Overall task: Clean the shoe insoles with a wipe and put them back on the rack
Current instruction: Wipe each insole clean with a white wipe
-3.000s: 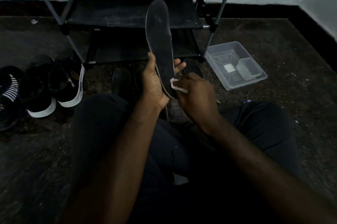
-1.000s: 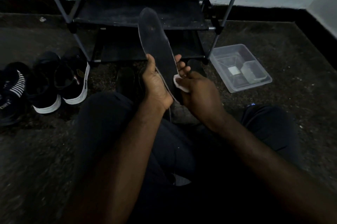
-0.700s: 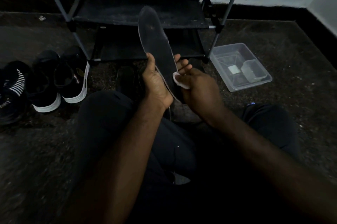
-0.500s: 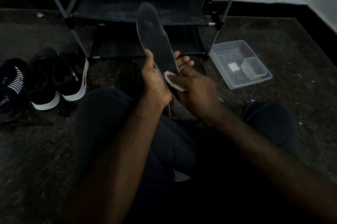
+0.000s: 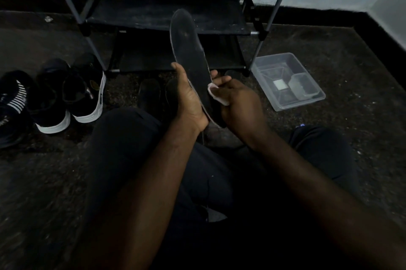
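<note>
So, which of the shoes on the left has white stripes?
The leftmost shoe; the middle shoe and right shoe are black with white soles, no stripes.

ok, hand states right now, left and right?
Left hand: closed, gripping the long black shoe insole near its lower end.
Right hand: closed, holding a small white wipe against that insole.

The right grip [image 5: 241, 101] covers most of the wipe [image 5: 216, 95]; only a pale fold shows. The insole [image 5: 189, 54] has its heel end hidden between that and the left grip [image 5: 191, 101]. The rack [image 5: 164, 10] is cut off by the top edge, the striped shoe [image 5: 13, 98] by the left edge.
</note>
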